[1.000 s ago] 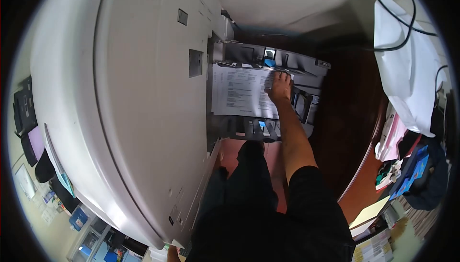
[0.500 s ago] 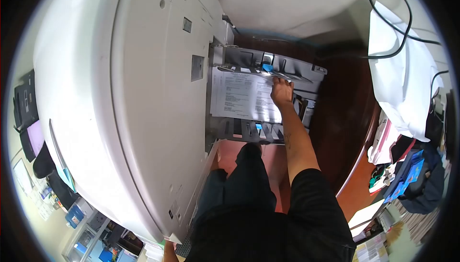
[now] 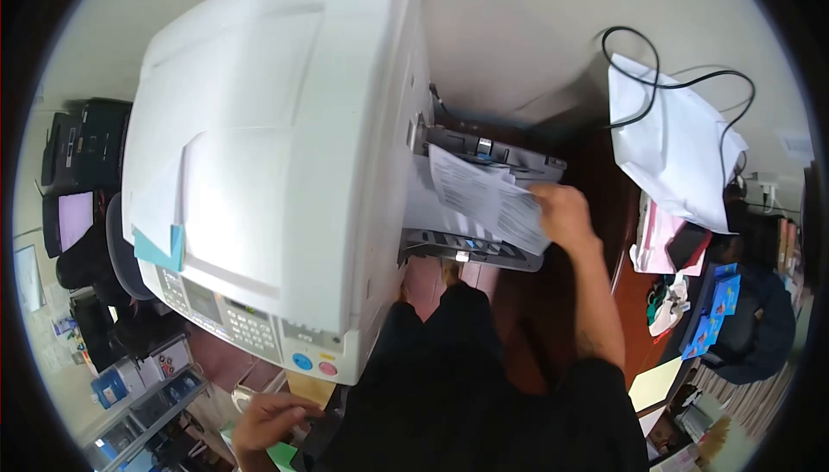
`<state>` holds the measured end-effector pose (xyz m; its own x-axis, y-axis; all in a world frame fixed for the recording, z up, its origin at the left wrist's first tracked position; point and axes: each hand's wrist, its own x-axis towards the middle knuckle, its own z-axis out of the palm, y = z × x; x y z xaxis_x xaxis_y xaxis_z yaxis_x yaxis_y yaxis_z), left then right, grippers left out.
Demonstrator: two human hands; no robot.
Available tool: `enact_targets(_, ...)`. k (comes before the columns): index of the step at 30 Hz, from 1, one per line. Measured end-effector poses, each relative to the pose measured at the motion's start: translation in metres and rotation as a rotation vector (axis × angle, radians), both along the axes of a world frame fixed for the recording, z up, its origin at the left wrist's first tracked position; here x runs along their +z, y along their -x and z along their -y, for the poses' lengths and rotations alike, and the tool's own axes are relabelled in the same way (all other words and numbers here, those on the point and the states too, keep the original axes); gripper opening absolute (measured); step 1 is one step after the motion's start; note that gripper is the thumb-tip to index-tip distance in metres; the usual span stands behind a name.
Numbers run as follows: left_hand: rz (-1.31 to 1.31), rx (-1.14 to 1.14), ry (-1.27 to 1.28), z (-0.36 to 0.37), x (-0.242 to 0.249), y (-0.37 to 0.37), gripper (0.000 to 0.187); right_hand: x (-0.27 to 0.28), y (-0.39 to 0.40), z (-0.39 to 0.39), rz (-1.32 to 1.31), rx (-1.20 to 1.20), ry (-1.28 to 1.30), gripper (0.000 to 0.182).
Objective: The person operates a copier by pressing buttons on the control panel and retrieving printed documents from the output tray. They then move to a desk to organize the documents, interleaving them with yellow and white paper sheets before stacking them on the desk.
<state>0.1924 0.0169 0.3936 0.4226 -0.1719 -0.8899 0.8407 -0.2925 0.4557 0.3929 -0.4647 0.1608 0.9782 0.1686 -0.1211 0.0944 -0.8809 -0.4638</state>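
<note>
My right hand (image 3: 566, 220) is closed on the edge of a printed sheet of paper (image 3: 488, 202). The sheet is lifted and tilted above the copier's side paper tray (image 3: 509, 258). Below it, more paper (image 3: 425, 211) lies in the tray, against the machine's side. At the lower left, near the copier's front corner, my left hand (image 3: 275, 420) hangs in the air. Its fingers are loosely stretched out, and I see nothing in them. The white photocopier (image 3: 259, 75) fills the left half of the view.
A folded paper and a teal piece (image 3: 164, 247) rest on the copier's lid, above the control panel (image 3: 250, 325). To the right, a white sheet-like bag (image 3: 665, 144) with a black cable (image 3: 652, 83) lies near a wooden desk (image 3: 635, 316) holding several items.
My right hand has raised the printed sheet from the tray. My left hand has come into fuller view at lower left. The view has shifted, showing more of the copier's top and panel.
</note>
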Motion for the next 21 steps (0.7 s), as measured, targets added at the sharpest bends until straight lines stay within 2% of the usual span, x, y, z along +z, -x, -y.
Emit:
enact_targets(2, 0.362, -0.084, 0.041, -0.012, 0.011, -0.018, 0.031, 0.065, 0.013, 0.032, 0.049, -0.016, -0.186, 0.023)
enact_targets(4, 0.673, -0.302, -0.106, -0.023, 0.016, -0.044, 0.041, 0.131, 0.034, 0.057, 0.04, -0.088, -0.341, 0.021)
enact_targets(6, 0.866, -0.073, -0.077, 0.003, 0.016, -0.074, 0.059, 0.205, 0.051, 0.06, -0.05, -0.139, -0.504, 0.021)
enact_targets(8, 1.081, -0.097, 0.036, 0.013, 0.015, -0.103, 0.077, 0.263, 0.06, 0.04, -0.132, -0.138, -0.724, 0.02)
enact_targets(9, 1.108, -0.125, 0.092, 0.013, 0.013, -0.116, 0.083, 0.279, 0.06, 0.028, -0.124, -0.111, -0.703, 0.019)
enact_targets(10, 1.126, -0.155, 0.148, 0.015, 0.01, -0.125, 0.089, 0.285, 0.055, 0.021, -0.072, -0.03, -0.689, 0.018)
enact_targets(12, 0.938, -0.021, 0.374, 0.005, 0.002, -0.134, 0.088, 0.282, 0.037, -0.004, 0.03, 0.127, -0.644, 0.018)
enact_targets(13, 0.837, 0.04, 0.487, 0.003, -0.003, -0.136, 0.087, 0.272, 0.026, -0.022, -0.007, 0.095, -0.722, 0.02)
enact_targets(16, 1.307, 0.424, -0.133, -0.016, -0.018, -0.132, 0.077, 0.225, -0.011, -0.076, -0.245, 0.034, -0.917, 0.025)
enact_targets(18, 1.469, 0.671, -0.252, -0.024, 0.0, -0.116, 0.064, 0.192, -0.029, -0.105, -0.382, 0.04, -0.98, 0.029)
enact_targets(19, 1.6, 0.639, -0.527, -0.029, -0.004, -0.107, 0.057, 0.181, -0.032, -0.12, -0.411, 0.05, -0.967, 0.03)
enact_targets(20, 1.699, 0.399, -0.614, -0.027, -0.007, -0.094, 0.059, 0.165, -0.037, -0.131, -0.442, 0.055, -0.965, 0.031)
enact_targets(21, 1.783, 0.156, -0.696, -0.02, -0.011, -0.082, 0.061, 0.172, -0.034, -0.145, -0.469, 0.011, -0.909, 0.032)
